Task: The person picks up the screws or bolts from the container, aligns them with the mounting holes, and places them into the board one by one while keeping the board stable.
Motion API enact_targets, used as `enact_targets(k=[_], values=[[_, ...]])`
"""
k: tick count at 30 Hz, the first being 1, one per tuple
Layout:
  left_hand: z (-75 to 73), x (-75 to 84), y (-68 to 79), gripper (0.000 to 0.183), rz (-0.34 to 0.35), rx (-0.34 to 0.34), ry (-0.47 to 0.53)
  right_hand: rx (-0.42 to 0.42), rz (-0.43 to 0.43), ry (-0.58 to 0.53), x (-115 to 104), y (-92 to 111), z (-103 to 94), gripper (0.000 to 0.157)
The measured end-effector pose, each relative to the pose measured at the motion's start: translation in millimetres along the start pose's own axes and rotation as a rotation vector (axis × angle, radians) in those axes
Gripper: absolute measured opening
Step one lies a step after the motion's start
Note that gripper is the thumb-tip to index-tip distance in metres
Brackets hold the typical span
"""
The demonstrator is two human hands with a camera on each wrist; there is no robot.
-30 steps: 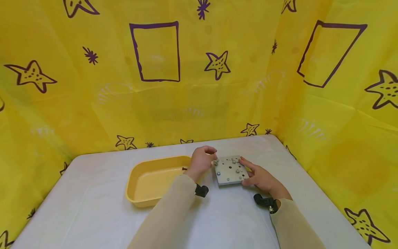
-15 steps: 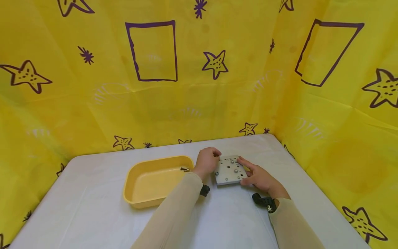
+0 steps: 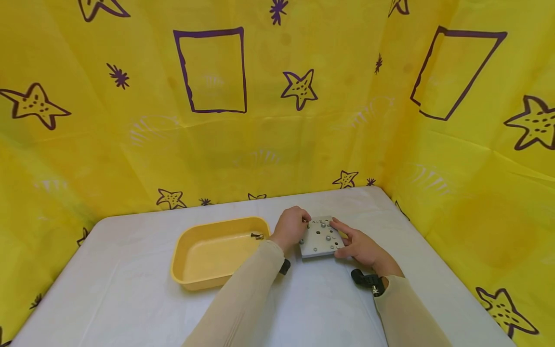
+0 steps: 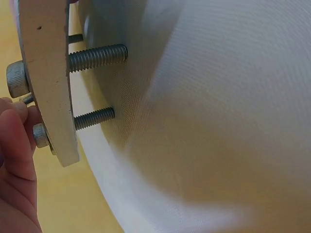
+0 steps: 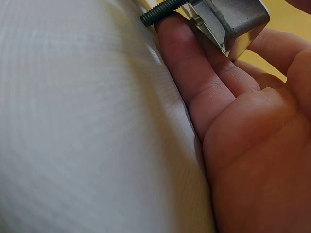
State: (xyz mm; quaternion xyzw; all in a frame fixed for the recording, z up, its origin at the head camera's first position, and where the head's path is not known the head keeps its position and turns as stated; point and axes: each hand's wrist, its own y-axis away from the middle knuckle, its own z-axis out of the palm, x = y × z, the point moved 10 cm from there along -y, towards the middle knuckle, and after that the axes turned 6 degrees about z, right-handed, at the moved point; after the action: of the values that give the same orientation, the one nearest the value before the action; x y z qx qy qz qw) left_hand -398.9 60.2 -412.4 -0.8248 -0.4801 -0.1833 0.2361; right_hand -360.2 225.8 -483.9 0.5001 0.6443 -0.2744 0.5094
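A light grey metal plate (image 3: 310, 246) with holes and several socket-head bolts (image 3: 328, 238) is held tilted just over the table. My right hand (image 3: 363, 246) grips its right side, and in the right wrist view fingers (image 5: 182, 48) reach beneath the plate's corner (image 5: 245, 22). At the far left corner my left hand (image 3: 291, 228) bends its fingers over the plate's face. The left wrist view shows those fingers pinching a small screw (image 4: 27, 99) against it, beside two bolt heads. Threaded shanks (image 4: 97, 58) stick out of the underside.
A yellow tray (image 3: 175, 260) stands on the white-covered table (image 3: 130, 289) left of my left hand, with a few small screws (image 3: 257, 236) at its right end. Yellow patterned cloth (image 3: 217, 159) walls off the back and sides. A black wrist camera (image 3: 366, 282) sits by my right wrist.
My left hand has moved right from the plate's left edge onto its far left corner, covering the bolts there. The right hand keeps its grip on the plate.
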Motion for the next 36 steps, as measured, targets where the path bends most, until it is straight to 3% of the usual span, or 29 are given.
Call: enact_targets(k=[11, 24, 27, 30, 36], values=[[3.0, 3.9, 1.3, 0.018, 0.03, -0.031, -0.013, 0.008, 0.005, 0.002, -1.6, 0.9, 0.3, 0.095], [1.0, 1.4, 4.0, 0.012, -0.019, -0.039, -0.029, 0.024, 0.018, 0.031, -1.3, 0.4, -1.0, 0.094], [-3.8, -0.7, 7.3, 0.014, -0.045, -0.002, 0.044, 0.023, 0.023, 0.027, -0.9, 1.0, -1.3, 0.094], [-12.3, -6.0, 15.7, 0.018, -0.111, 0.068, 0.179, 0.023, 0.025, 0.03, 0.1, 0.3, -1.2, 0.094], [-40.6, -17.5, 49.3, 0.024, -0.237, 0.195, 0.512, 0.018, 0.019, 0.033, 1.1, -0.8, -1.7, 0.095]])
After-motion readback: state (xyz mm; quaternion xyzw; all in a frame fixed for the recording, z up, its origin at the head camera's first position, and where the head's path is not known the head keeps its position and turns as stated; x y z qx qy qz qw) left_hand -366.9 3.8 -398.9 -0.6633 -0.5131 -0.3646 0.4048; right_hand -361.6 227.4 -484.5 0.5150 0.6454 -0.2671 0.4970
